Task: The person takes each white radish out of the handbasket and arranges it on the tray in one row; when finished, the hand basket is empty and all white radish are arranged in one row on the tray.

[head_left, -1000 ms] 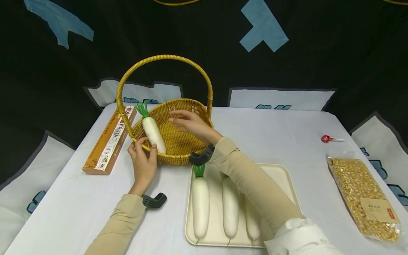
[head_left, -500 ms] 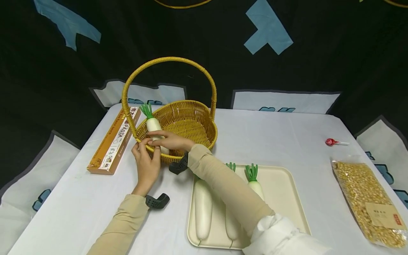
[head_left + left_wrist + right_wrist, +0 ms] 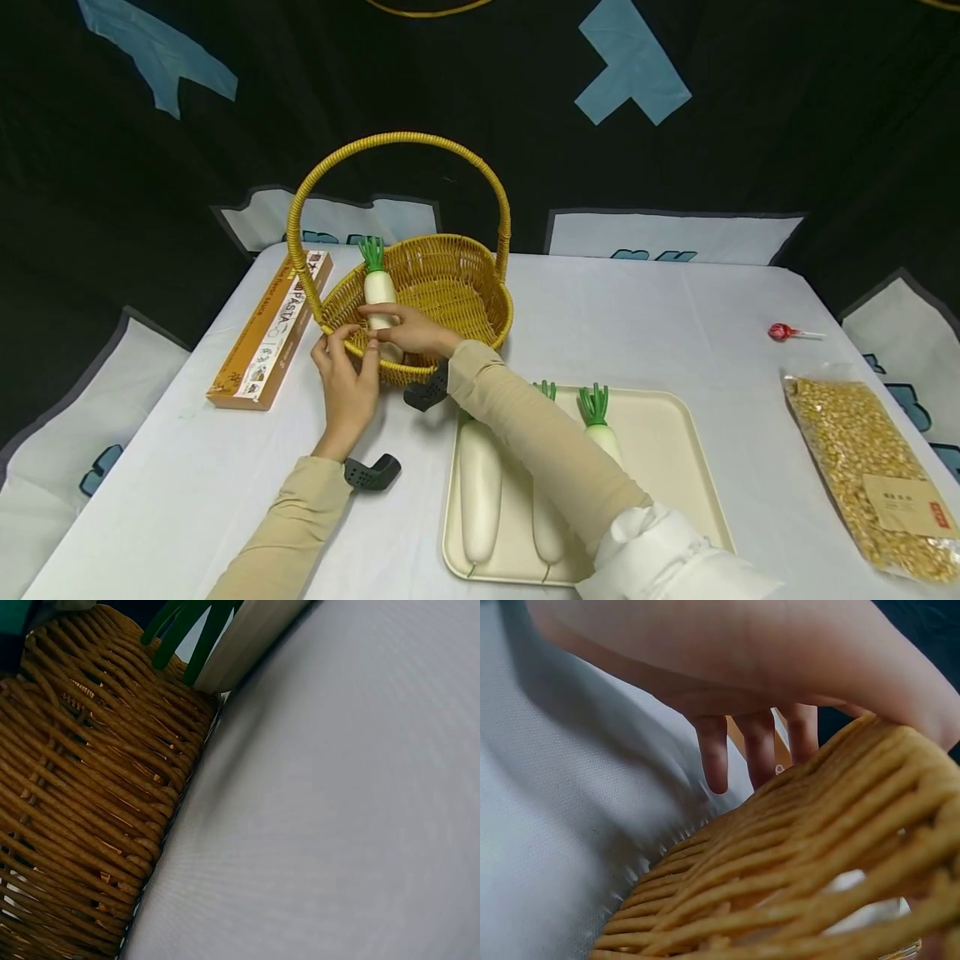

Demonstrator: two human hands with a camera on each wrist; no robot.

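A yellow wicker basket (image 3: 450, 292) with a tall hoop handle stands at the table's back left. Inside, near its left front rim, a white radish (image 3: 380, 289) with green stalks leans, top end away from me. My right hand (image 3: 412, 330) reaches over the front rim and grips the radish round its middle; part of the radish is covered by the fingers. My left hand (image 3: 348, 392) holds the basket's left front rim, thumb towards the inside. The left wrist view shows the woven basket wall (image 3: 97, 795); the right wrist view shows the hand above the weave (image 3: 802, 847).
A cream tray (image 3: 675, 475) in front holds several white radishes (image 3: 480, 492), partly under my right forearm. Left of the basket lies a pasta box (image 3: 270, 337). On the right are a lollipop (image 3: 783, 332) and a bag of corn kernels (image 3: 862, 467).
My right hand has come left and down from over the basket's middle onto the radish. The radish's leafy end has swung right. My left hand stays on the rim.
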